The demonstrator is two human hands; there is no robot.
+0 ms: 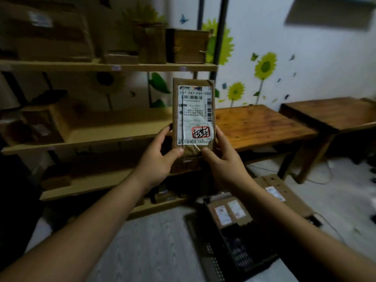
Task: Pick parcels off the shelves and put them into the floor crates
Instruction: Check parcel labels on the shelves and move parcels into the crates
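A flat brown cardboard parcel (193, 117) with a white shipping label and a red stamp stands upright in front of me, label facing me. My left hand (160, 157) grips its lower left edge, thumb on the front. My right hand (221, 159) grips the lower right edge the same way. Below and to the right, a black floor crate (234, 253) holds a brown parcel with two white labels (230, 212). The shelves (105, 67) on the left carry several more cardboard boxes.
Beside the crate lies a flat perforated cardboard box (284, 192) with a label on it. Two wooden tables (260, 123) stand against the sunflower-decorated wall on the right. A dark pole (220, 27) rises by the shelf end. Cables run over the floor at right.
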